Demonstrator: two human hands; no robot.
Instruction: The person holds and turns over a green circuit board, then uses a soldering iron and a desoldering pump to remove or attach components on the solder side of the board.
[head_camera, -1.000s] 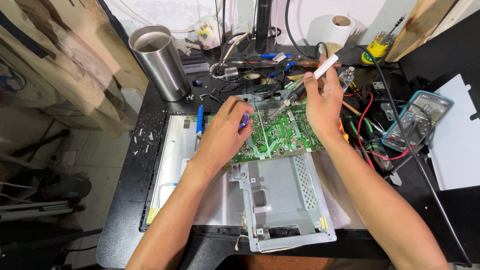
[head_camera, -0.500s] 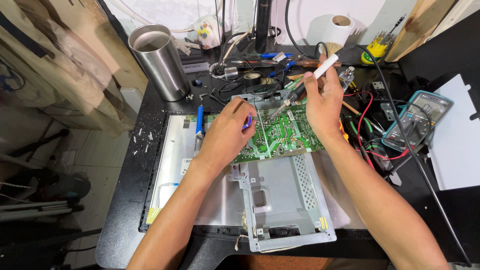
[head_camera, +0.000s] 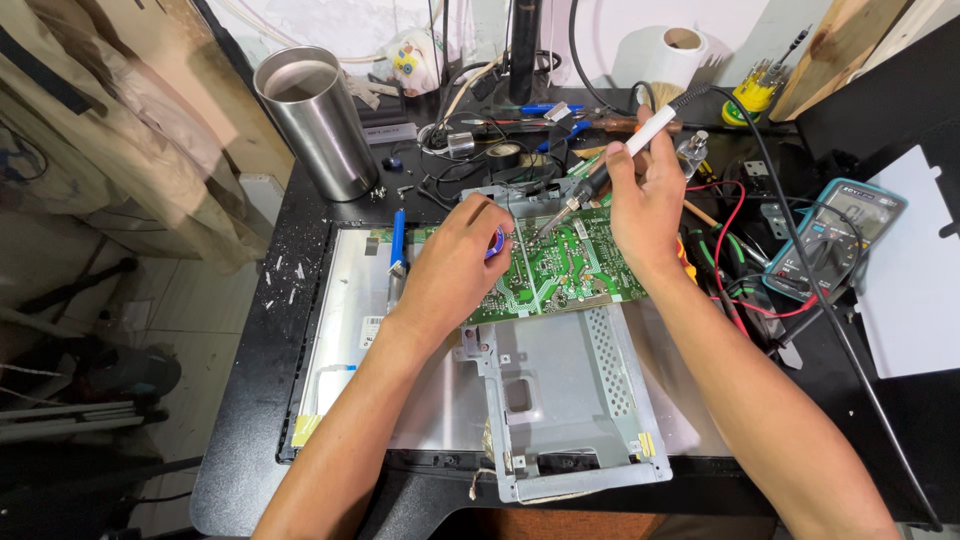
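Circuit board (head_camera: 560, 275): green, lying flat on the back of a dismantled screen panel (head_camera: 350, 320); it is the landmark for every place below.
Right hand (head_camera: 645, 205): over the board's far right corner, fingers closed around a soldering iron.
Soldering iron (head_camera: 620, 160): white handle, dark shaft, slanting down to the left from the right hand; its tip sits on or just above the far middle of the board, I cannot tell which.
Left hand (head_camera: 455, 270): resting on the board's left part, fingers curled shut on a small blue thing.
Small blue thing (head_camera: 495, 243): only a sliver shows between the left fingers, just left of the iron's tip; what it is I cannot tell.
Metal bracket (head_camera: 560, 400): grey, perforated, touching the board's near edge.
Blue-handled tool (head_camera: 397, 250): lies on the panel just left of the board.
Steel cup (head_camera: 318, 120): stands well to the far left of the board.
Meter (head_camera: 835, 240): teal-cased, well to the right of the board, with red and black leads (head_camera: 735, 235) between the 2.
Paper roll (head_camera: 672, 50): white, far beyond the board's right corner.
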